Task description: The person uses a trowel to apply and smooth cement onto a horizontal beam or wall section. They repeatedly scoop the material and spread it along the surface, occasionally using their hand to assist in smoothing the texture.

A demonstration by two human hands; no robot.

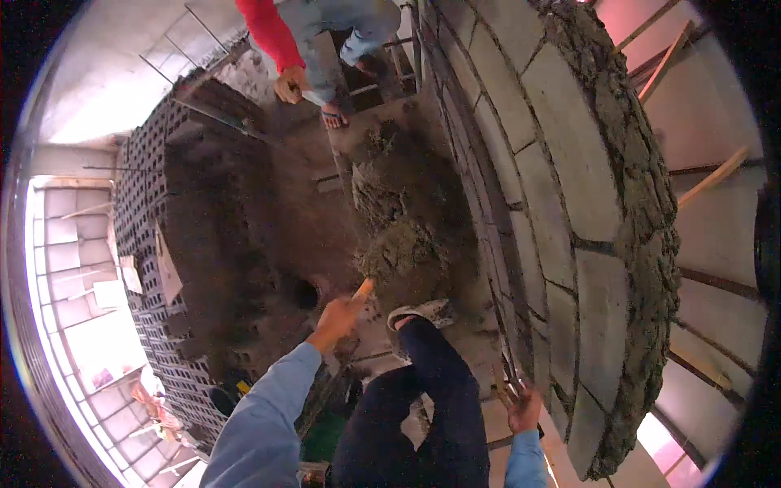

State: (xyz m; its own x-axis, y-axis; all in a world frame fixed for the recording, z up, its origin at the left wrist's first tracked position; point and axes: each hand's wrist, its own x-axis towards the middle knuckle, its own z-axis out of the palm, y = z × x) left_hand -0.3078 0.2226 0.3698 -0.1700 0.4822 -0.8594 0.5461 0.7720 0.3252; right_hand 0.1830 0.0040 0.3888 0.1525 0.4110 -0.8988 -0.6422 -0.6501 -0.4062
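Note:
My left hand is closed round the light wooden handle of a trowel. Its blade is lost against a heap of wet grey mortar in front of me. Down at the lower right, my right hand has its fingers curled beside the foot of a block wall. A thin, shiny edge shows at those fingertips, but I cannot make out what it belongs to. Thick rough mortar covers the wall's top.
A stack of hollow bricks stands on the left. Ahead, a co-worker in a red sleeve and sandals stands by the mortar. My shoe is at the heap's near edge. Wooden props lean beyond the wall.

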